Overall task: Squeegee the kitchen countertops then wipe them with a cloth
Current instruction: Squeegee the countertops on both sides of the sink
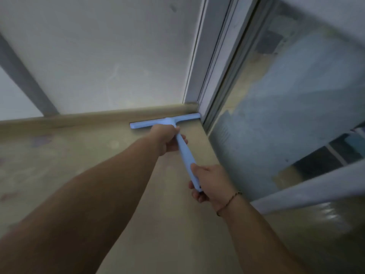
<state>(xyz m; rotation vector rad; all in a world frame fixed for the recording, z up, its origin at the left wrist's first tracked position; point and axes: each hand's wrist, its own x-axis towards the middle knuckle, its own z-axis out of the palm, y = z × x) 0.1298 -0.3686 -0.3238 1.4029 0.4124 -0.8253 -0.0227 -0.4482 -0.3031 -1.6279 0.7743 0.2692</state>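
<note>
A light blue squeegee [156, 123] lies with its blade flat on the beige countertop [83, 175], in the far right corner against the low backsplash strip. My left hand [167, 139] grips the upper part of the handle just behind the blade. My right hand [211, 182] holds the handle's lower end and wears a thin bracelet at the wrist. No cloth is in view.
A white wall [110, 56] rises behind the backsplash strip [98, 116]. A window with a white frame [213, 62] and glass [296, 95] borders the counter on the right. A grey bar crosses the wall at the left [23, 76].
</note>
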